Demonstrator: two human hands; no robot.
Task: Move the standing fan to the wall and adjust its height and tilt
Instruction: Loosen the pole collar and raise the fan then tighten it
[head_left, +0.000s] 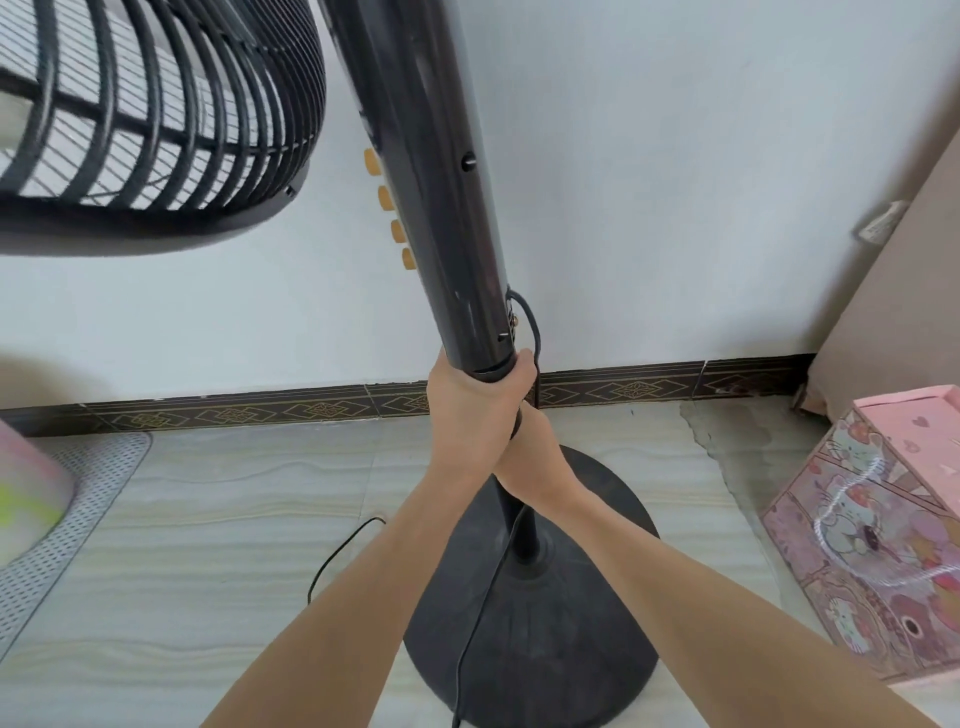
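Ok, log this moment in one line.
black standing fan near wall | left hand grips pole joint | right hand grips pole below

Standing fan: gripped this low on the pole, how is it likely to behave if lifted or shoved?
The standing fan is probably top-heavy: its wide cage sits high above both hands, left hand and right hand. The broad round base should resist tipping. The loose cord would likely drag along the floor.

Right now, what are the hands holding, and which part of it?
Both hands hold the standing fan's pole. The left hand grips just under the control column; the right hand grips the pole right below it.
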